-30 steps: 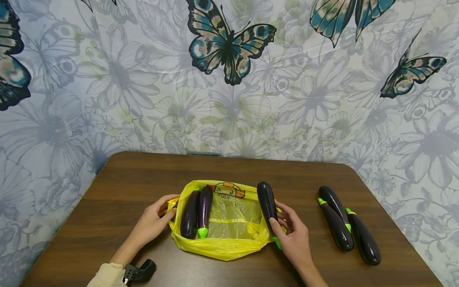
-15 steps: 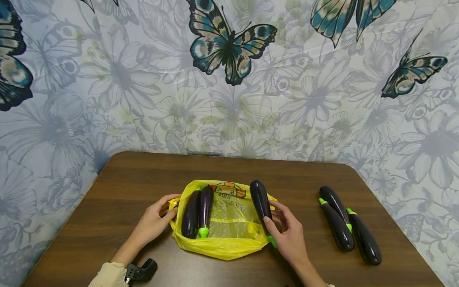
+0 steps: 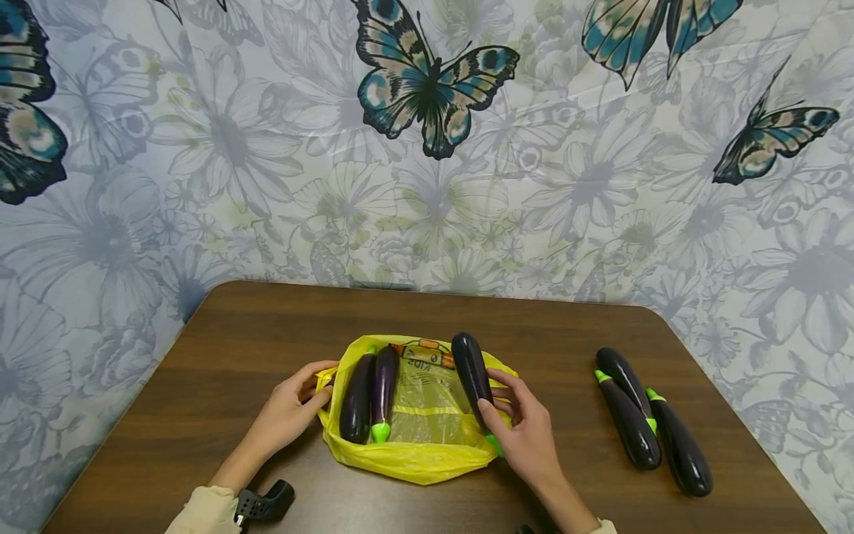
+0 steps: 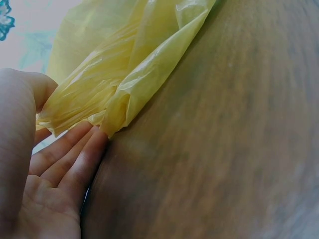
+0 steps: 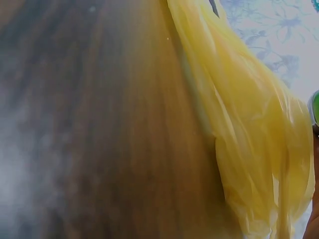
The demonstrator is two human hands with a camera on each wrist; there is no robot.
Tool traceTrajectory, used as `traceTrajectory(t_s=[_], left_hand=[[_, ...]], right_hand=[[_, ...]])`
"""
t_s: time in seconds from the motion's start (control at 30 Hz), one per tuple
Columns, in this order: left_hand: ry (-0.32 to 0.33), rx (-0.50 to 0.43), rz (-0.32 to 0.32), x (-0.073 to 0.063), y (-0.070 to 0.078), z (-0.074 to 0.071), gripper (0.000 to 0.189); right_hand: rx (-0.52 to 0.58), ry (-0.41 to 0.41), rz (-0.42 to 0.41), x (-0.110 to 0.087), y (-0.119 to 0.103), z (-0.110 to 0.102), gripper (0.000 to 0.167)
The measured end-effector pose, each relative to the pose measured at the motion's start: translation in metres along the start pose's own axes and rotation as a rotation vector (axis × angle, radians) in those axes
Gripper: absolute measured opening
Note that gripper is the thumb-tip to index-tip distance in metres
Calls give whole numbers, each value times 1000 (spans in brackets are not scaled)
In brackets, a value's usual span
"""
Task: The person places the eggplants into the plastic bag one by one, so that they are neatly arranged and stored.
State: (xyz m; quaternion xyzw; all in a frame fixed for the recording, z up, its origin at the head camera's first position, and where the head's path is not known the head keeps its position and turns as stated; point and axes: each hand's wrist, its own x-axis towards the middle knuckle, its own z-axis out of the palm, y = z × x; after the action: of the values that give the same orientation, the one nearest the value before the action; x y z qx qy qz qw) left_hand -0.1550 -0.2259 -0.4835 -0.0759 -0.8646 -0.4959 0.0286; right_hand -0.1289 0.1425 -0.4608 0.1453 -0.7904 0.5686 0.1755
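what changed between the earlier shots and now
The right hand has carried its eggplant leftward, further over the yellow plastic bag. Nothing was let go or newly grasped. The left hand still holds the bag's edge; two eggplants lie inside and three others on the table, as before.

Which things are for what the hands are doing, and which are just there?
For the job:
yellow bag
two eggplants inside it
held eggplant
left hand, right hand
probably the three loose eggplants

Just there:
butterfly wall
black gadget by the left wrist
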Motion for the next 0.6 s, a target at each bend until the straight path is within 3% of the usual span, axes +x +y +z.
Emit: traceTrajectory(t_s=[0.6], left_hand=[[-2,-11,5,1,-1,0,43]], right_hand=[[11,-43,-13,7,-9,14,47]])
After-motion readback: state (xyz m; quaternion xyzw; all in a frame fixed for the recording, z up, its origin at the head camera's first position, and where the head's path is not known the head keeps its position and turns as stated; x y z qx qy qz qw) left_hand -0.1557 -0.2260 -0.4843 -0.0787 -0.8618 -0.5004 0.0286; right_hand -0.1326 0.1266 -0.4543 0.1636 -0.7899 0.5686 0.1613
